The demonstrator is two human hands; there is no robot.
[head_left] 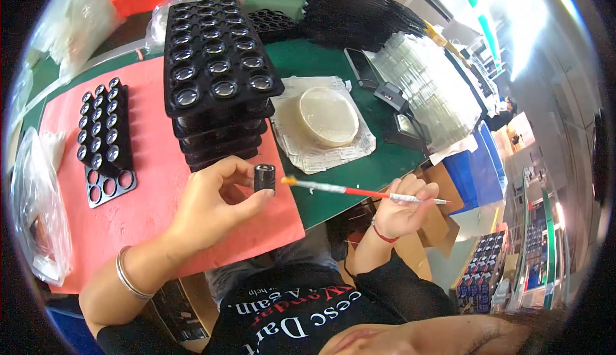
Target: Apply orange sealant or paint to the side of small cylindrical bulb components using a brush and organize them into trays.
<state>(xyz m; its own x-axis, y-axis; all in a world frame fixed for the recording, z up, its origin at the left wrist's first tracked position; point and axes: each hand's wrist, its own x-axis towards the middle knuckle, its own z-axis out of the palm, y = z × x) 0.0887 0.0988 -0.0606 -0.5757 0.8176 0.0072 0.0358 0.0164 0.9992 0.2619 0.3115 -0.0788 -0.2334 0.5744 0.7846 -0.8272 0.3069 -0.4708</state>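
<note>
Head view: the left hand point(215, 194) pinches the black cylinder point(264, 179) roughly upright above the pink mat point(250, 236), near the tip of the brush point(369, 193) gripped in the right hand's point(403, 206) curled fingers; the cylinder looks light, stiff, perhaps slippery, best held by its sides

Bright scene, upper-right glare, bent edges, dark rim
</note>
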